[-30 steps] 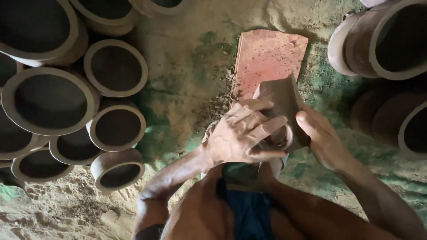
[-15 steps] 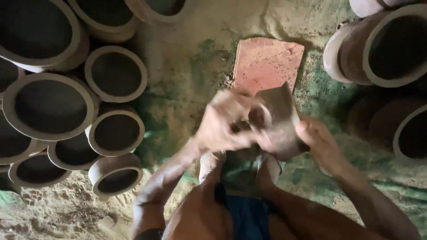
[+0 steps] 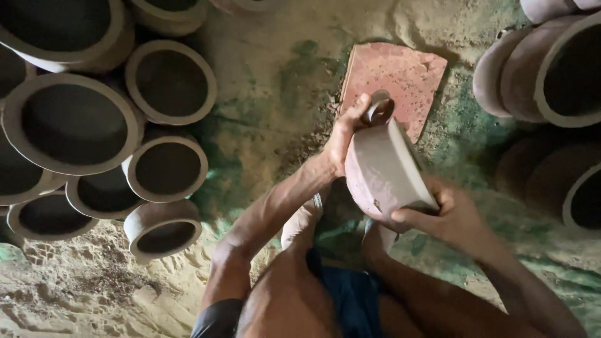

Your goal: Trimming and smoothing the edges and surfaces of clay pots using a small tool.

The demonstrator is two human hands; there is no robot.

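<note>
Here, an unfired grey clay pot [image 3: 383,174] is seen tilted on its side, held above the lap and knees of a seated person and just below a flat reddish slab [image 3: 400,78] that lies on the green-stained sandy floor [image 3: 269,94]. No package, label or sign can be made out anywhere in the view. The pot is gripped from below by the right hand [image 3: 447,219], whose fingers are curled around the lower rim with the thumb laid along the pot's edge. The left hand [image 3: 347,134] is pressed against the pot's upper wall, its fingers closed around a small dark round tool [image 3: 379,110] that is held against the top of the pot. To the left, seven round, open-mouthed clay pots [image 3: 168,169] of the same grey-brown colour are counted clearly, packed close together and touching one another, with the edges of more cut off by the frame. To the right, a second group of pots [image 3: 551,69] is stacked on its side, four or so being visible, though the lower ones are lost in shadow and an exact count cannot be given. One slab and one tool are seen. Loose sand and crumbs of clay are scattered over the floor beside the slab and the nearest pots.
</note>
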